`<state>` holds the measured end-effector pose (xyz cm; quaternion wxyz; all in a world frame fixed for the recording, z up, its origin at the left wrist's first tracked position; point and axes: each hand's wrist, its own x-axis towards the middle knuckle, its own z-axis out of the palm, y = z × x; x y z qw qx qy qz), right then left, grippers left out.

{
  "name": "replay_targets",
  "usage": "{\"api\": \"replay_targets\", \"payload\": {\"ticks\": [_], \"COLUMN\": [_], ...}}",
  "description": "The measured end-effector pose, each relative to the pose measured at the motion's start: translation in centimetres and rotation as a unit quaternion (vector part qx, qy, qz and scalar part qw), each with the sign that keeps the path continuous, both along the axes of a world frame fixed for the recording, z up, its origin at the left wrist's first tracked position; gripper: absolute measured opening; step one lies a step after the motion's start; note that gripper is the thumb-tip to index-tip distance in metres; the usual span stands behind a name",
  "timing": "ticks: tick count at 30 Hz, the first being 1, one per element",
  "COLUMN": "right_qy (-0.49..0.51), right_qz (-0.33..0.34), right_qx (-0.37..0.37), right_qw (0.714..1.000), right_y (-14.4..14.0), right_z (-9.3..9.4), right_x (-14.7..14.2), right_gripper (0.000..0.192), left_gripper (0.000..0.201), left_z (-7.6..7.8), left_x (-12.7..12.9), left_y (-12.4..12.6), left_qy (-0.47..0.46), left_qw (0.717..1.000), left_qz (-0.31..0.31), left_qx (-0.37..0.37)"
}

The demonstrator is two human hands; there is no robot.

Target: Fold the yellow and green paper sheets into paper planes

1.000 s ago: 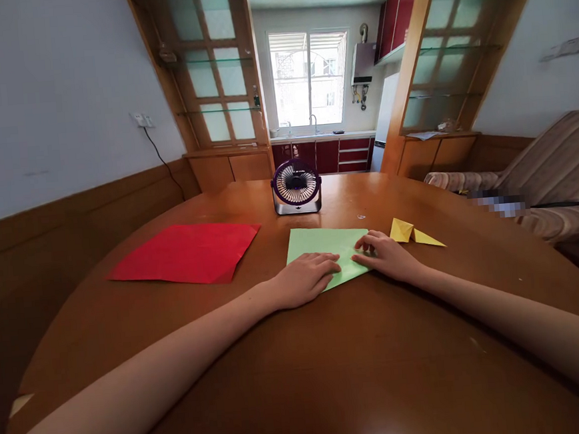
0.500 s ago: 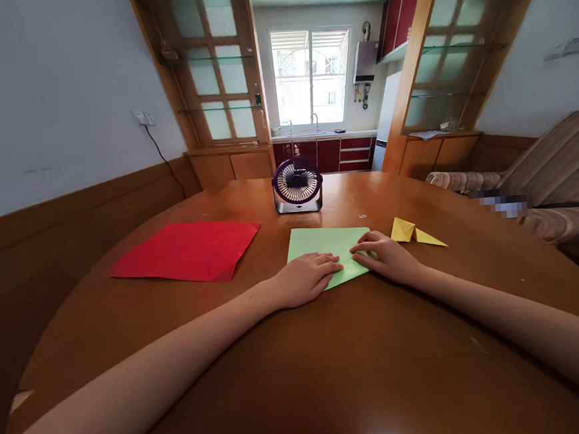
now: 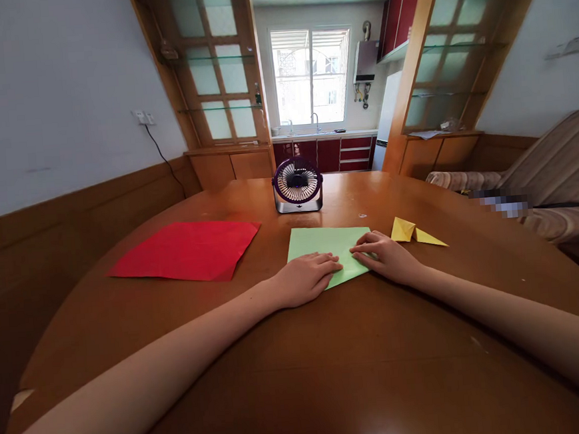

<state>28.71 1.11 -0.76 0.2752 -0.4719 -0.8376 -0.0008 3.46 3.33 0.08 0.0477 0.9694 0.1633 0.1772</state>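
Observation:
A light green sheet of paper (image 3: 316,240) lies on the wooden table, partly covered by both hands. My left hand (image 3: 304,279) rests flat on its lower left part, fingers stretched to the right. On the paper's right edge lies my right hand (image 3: 383,256), fingers slightly bent and apart, their tips on the green surface near my left fingertips. Neither hand lifts the paper. Just beyond my right hand sits a folded yellow paper piece (image 3: 403,229) with a pointed tail. To the left lies a red sheet of paper (image 3: 186,250).
A small purple fan (image 3: 297,184) stands upright on the table (image 3: 332,374) beyond the green paper. A striped sofa (image 3: 560,162) is at the right. Behind are wooden cabinets with glass shelves and a kitchen window (image 3: 311,75).

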Motion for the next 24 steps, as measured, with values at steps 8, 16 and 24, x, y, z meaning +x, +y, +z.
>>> {"api": "replay_targets", "payload": {"ticks": [8,16,24], "right_qy": [-0.006,-0.027,-0.033], "right_qz": [0.001,-0.003,-0.006], "right_qx": [-0.003,-0.003,0.004], "right_qw": [1.000,1.000,0.999], "right_y": [-0.13,-0.22,-0.08], "right_z": [0.18,0.31,0.13], "right_x": [-0.13,-0.15,-0.08], "right_gripper": [0.030,0.031,0.030], "left_gripper": [0.031,0.031,0.030], "left_z": [0.03,0.01,-0.07], "left_x": [0.03,0.03,0.06], "left_y": [0.01,-0.02,0.07], "left_qy": [0.004,0.001,0.003], "left_qw": [1.000,1.000,1.000], "left_qz": [0.000,0.000,0.005], "left_qx": [0.006,0.009,0.012]}}
